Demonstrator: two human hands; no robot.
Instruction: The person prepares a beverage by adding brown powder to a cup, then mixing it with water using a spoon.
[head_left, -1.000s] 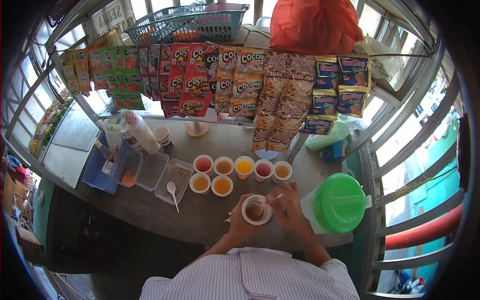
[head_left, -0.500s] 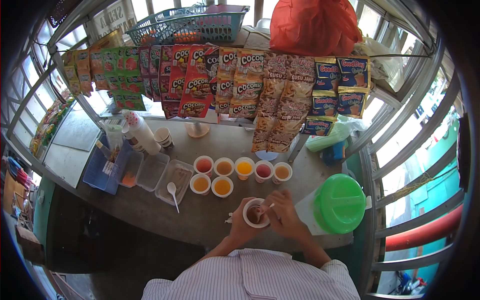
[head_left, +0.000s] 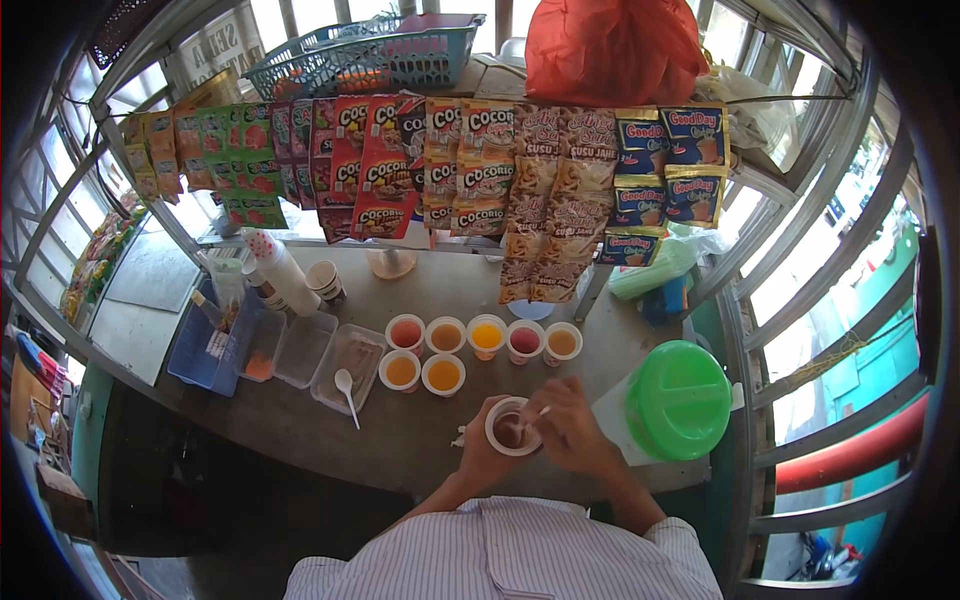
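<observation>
My left hand (head_left: 482, 456) is wrapped round a white paper cup (head_left: 493, 441) with brown drink (head_left: 509, 430) in it, held near the counter's front edge. Over the cup's right side, my right hand (head_left: 572, 432) pinches a pale spoon (head_left: 524, 425) whose lower end dips into the drink; its bowl is hard to make out. Beyond my hands, several filled cups (head_left: 444, 375) stand in two rows, with orange, yellow, tan and red drinks. A white plastic spoon (head_left: 346, 394) rests by a clear plastic tub (head_left: 333, 393) to the left.
A large jug with a green lid (head_left: 680, 400) stands close to my right hand. Drink sachets (head_left: 490, 165) hang in strips above the counter (head_left: 290, 430). Stacked cups (head_left: 283, 277) and a blue basket (head_left: 195, 350) are at the left. A red bag (head_left: 612, 55) sits on the shelf above.
My right hand has shifted slightly at the cup, with the spoon still in the drink. The view has tilted a little; the counter things stand as before.
</observation>
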